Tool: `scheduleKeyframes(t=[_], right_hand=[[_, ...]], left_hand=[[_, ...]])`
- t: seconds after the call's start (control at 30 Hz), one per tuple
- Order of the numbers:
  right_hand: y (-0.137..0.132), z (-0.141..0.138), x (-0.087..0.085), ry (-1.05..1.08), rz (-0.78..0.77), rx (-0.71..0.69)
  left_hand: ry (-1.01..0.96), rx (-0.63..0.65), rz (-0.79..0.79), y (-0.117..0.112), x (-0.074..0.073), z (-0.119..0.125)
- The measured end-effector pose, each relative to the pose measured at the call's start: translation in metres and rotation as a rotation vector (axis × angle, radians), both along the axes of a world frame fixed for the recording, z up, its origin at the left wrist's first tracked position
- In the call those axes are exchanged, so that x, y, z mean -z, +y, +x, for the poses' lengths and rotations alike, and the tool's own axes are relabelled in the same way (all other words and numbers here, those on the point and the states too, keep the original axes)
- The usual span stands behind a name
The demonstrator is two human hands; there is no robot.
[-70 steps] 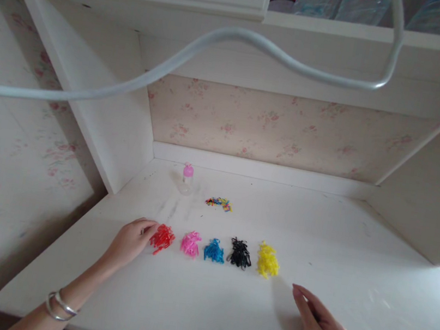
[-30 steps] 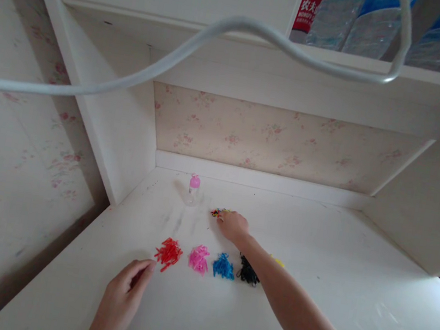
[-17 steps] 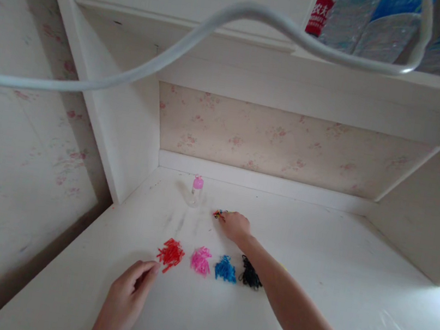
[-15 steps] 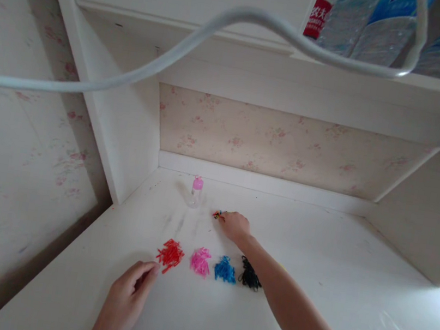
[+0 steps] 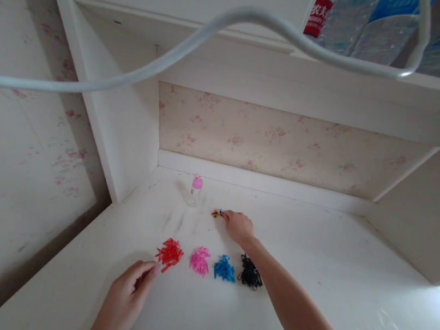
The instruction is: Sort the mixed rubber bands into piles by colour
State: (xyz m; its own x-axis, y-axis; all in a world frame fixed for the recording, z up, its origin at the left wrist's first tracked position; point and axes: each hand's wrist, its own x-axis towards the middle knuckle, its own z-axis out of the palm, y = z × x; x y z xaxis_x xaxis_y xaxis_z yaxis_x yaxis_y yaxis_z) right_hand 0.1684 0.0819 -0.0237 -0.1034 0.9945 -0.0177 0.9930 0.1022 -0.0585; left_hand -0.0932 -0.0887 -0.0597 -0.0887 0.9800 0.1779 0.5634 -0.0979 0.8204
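My right hand [image 5: 239, 227] reaches far across the white desk, its fingers pinched at the edge of a small mixed heap of colored rubber bands [image 5: 217, 214]. Whatever is between those fingertips is too small to make out. Nearer to me, my left hand [image 5: 130, 290] rests with thumb and fingers closed, and nothing shows in it. Its fingertips lie close beside a pile of red rubber bands [image 5: 169, 254]. To the right of that are piles of pink bands [image 5: 199, 262], blue bands [image 5: 225, 268] and black bands [image 5: 250, 272], the black one beside my right forearm.
A small clear bottle with a pink cap [image 5: 196, 190] stands behind the piles, left of the mixed heap. A thick pale cable [image 5: 207, 28] crosses the upper view. Water bottles [image 5: 349, 19] sit on the shelf above. The desk's left edge borders a wallpapered wall.
My right hand has shifted slightly right, and more of the mixed heap shows at its fingertips. My left hand stays in place by the red pile.
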Motion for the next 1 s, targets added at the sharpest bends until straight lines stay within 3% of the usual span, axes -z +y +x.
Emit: scheduleKeyframes(t=[0.13,0.23,0.53,0.73,1.0], right_hand=[[-0.006,0.003,-0.007,0.033,0.02,-0.011],[-0.018,-0.005,-0.013,0.072,0.021,-0.093],[-0.058,-0.067,-0.02,0.121,-0.041,-0.413],[-0.06,-0.089,-0.019,0.066,-0.062,-0.429],[-0.065,-0.081,-0.024,0.039,-0.093,-0.426]], left_hand=[[0.005,0.0,-0.005,0.001,-0.001,0.0],[0.011,-0.001,0.008,0.001,-0.003,0.001],[0.012,0.001,0.02,0.0,-0.002,0.003],[-0.006,-0.003,-0.007,0.0,-0.002,0.004],[-0.013,0.008,-0.026,0.001,-0.004,0.004]])
